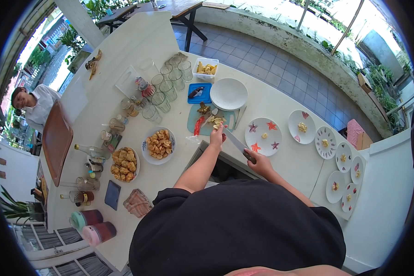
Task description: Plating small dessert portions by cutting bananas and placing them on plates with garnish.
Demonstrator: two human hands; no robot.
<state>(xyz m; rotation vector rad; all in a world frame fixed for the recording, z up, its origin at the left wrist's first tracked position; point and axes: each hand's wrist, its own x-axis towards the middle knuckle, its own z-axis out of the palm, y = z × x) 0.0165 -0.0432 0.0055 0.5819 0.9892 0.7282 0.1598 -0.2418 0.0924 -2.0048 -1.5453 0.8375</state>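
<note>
My right hand (261, 163) is closed on the dark handle of a kitchen knife (235, 140), its blade pointing up and left to my left hand. My left hand (217, 135) has its fingers together at the near edge of a teal cutting board (193, 119); what it pinches is too small to tell. Sliced banana pieces (216, 120) lie on the board just beyond it, with a red plastic packet (198, 125) and banana stem ends (204, 108). To the right, a white plate with starfish patterns (263, 136) carries a small heap of pieces.
Several patterned plates (301, 127) bear small portions at the right. Stacked white plates (228, 94), a tub of banana pieces (205, 69) and drinking glasses (161, 102) stand beyond the board. Fried food fills two plates (158, 145) at left. A person (38, 103) stands behind a brown tray (57, 143).
</note>
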